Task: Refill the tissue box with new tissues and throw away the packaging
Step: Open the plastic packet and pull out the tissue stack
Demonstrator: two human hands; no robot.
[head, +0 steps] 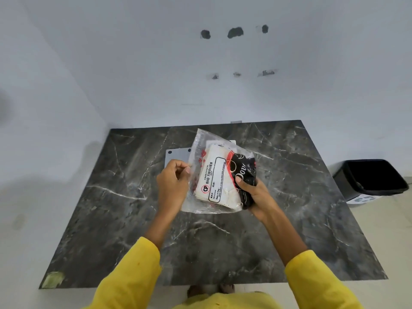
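Observation:
I hold a clear plastic tissue pack (211, 175), labelled BIG TISSUES, above the middle of the dark marble table (111, 219). White tissues show inside it, and its right end is black with red print. My left hand (172, 188) pinches the pack's left plastic edge. My right hand (254, 195) grips the black right end from below. A flat grey-white piece (176, 156) with dark dots lies on the table behind the pack, mostly hidden. I cannot tell whether it is the tissue box.
A black waste bin (370, 177) stands on the floor to the right of the table. White walls close off the back and left. A greenish patch (52, 279) marks the table's near left corner.

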